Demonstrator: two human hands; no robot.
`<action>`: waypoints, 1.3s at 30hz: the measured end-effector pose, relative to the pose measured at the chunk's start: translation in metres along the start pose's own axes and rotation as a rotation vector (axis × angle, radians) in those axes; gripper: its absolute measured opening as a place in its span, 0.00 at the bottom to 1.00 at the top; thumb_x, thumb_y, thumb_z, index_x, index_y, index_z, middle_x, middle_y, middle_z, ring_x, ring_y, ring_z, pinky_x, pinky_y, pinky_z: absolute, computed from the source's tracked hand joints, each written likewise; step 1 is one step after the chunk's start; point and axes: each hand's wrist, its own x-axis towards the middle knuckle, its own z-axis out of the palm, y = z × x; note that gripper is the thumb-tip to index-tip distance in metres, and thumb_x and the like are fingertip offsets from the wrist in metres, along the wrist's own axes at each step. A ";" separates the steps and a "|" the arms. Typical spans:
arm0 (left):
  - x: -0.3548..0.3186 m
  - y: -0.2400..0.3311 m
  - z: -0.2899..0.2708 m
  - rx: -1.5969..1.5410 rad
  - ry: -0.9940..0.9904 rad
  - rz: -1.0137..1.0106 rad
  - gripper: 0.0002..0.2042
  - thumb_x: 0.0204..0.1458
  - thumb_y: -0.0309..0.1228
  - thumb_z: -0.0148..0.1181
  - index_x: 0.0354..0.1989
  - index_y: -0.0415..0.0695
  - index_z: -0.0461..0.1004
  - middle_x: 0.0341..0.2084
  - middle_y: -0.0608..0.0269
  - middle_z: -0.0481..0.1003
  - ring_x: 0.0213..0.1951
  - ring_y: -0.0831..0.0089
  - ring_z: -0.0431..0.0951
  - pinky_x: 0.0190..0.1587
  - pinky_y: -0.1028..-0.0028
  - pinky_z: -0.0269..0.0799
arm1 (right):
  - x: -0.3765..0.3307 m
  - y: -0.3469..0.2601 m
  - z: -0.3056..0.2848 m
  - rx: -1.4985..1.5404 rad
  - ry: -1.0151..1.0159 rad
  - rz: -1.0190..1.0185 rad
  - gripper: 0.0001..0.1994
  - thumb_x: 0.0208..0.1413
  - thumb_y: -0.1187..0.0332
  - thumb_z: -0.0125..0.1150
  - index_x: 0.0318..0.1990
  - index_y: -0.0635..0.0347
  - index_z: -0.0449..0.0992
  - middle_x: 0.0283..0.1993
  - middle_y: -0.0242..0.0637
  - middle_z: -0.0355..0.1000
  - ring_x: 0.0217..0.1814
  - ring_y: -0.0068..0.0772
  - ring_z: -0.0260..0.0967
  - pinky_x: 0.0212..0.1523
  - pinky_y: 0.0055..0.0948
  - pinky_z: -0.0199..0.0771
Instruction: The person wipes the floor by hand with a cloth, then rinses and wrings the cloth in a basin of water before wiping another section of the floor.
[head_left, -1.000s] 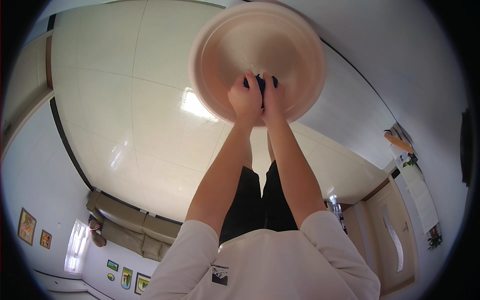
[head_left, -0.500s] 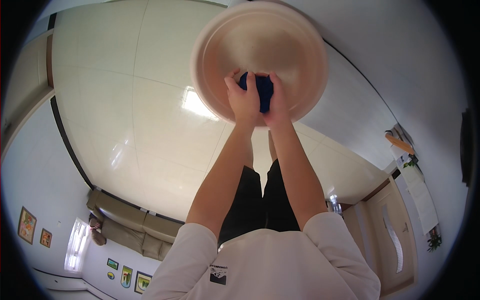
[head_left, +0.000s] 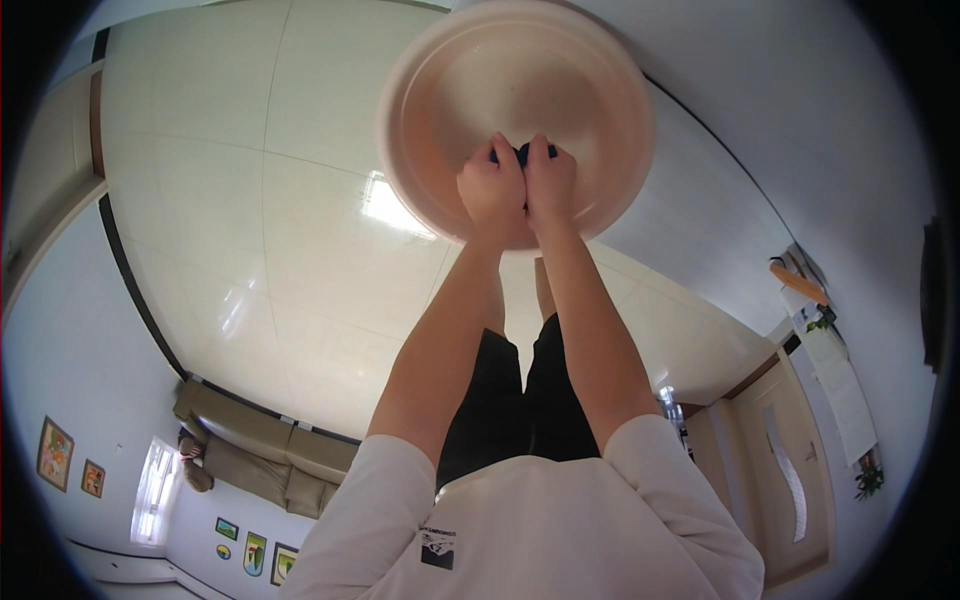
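Note:
A dark blue cloth (head_left: 522, 155) is bunched up between my two hands, above the near part of a large pink basin (head_left: 400, 150). My left hand (head_left: 492, 192) is closed round its left side, and my right hand (head_left: 550, 185) grips the right side. The hands press against each other, thumbs pointing away from me. Only small bits of the cloth show between and beside the fingers; the rest is hidden in my fists. The basin looks pale and smooth inside, and I cannot tell whether it holds water.
Glossy cream floor tiles (head_left: 200, 200) spread out left of the basin. A plain pale wall (head_left: 780, 110) rises on the right. A brown sofa (head_left: 250, 440) stands at the lower left, and a wooden door (head_left: 785, 470) is at the lower right.
My fingers have closed tightly round the blue cloth, which was more spread out and visible before. Both hands have drawn together; the basin stays in place.

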 end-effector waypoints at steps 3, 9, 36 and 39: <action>0.005 -0.004 0.007 0.034 0.021 0.016 0.22 0.65 0.46 0.54 0.33 0.38 0.83 0.24 0.44 0.80 0.29 0.48 0.83 0.35 0.56 0.76 | 0.010 0.009 0.000 -0.054 0.024 0.013 0.20 0.67 0.61 0.53 0.27 0.71 0.74 0.22 0.45 0.74 0.23 0.36 0.68 0.27 0.44 0.68; 0.012 -0.016 0.010 0.061 -0.004 -0.015 0.21 0.64 0.46 0.54 0.34 0.38 0.83 0.25 0.42 0.80 0.31 0.44 0.83 0.37 0.53 0.76 | 0.011 0.014 0.003 -0.144 0.054 0.024 0.19 0.65 0.62 0.53 0.30 0.72 0.77 0.25 0.52 0.76 0.25 0.46 0.73 0.32 0.47 0.72; -0.018 -0.035 0.000 -1.174 -0.359 -0.629 0.20 0.71 0.44 0.45 0.50 0.40 0.75 0.41 0.53 0.79 0.43 0.61 0.81 0.42 0.59 0.79 | -0.032 -0.021 -0.006 -0.446 -0.183 -0.749 0.11 0.58 0.70 0.68 0.26 0.62 0.74 0.26 0.41 0.72 0.27 0.40 0.71 0.30 0.36 0.69; -0.009 -0.023 -0.004 -0.775 -0.244 -0.537 0.22 0.71 0.45 0.45 0.46 0.37 0.78 0.37 0.51 0.80 0.39 0.58 0.82 0.38 0.57 0.78 | -0.026 -0.018 0.001 -0.431 -0.088 -0.883 0.15 0.59 0.68 0.68 0.24 0.64 0.71 0.22 0.43 0.69 0.22 0.41 0.67 0.26 0.37 0.65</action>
